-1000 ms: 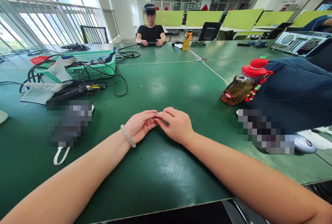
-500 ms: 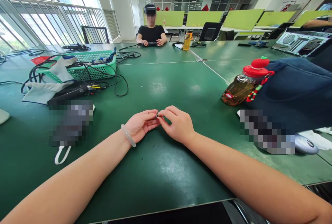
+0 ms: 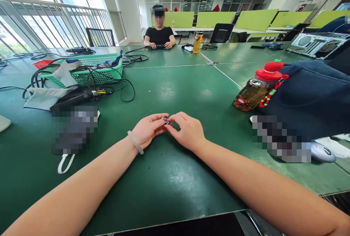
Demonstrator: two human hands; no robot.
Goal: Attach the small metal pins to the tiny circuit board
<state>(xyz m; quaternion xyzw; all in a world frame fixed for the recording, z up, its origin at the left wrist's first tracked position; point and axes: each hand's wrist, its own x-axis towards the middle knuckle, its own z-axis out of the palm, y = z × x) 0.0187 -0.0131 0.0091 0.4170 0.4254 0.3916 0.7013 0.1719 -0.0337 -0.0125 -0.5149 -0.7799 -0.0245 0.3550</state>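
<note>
My left hand point(image 3: 149, 128), with a pale bangle point(image 3: 135, 142) on its wrist, holds a small dark object with light marks point(image 3: 166, 121) between thumb and fingers, palm turned partly up. Its kind is too small to make out. From the right, my right hand point(image 3: 187, 130) closes thumb and fingertips on the same object, so the two hands meet just above the green table point(image 3: 175, 177). The fingers cover much of the object.
Left stands a green basket point(image 3: 101, 75) with cables and gloves; a blurred phone-like item point(image 3: 75, 130) lies nearer. Right are a red-lidded bottle point(image 3: 251, 90), a dark blue bag point(image 3: 314, 97), another blurred item point(image 3: 281, 139) and a mouse point(image 3: 324, 151). A person point(image 3: 159, 34) sits opposite.
My left thumb has shifted over the small object, and more of its dark, light-marked face now shows. My wrists and arms have hardly moved.
</note>
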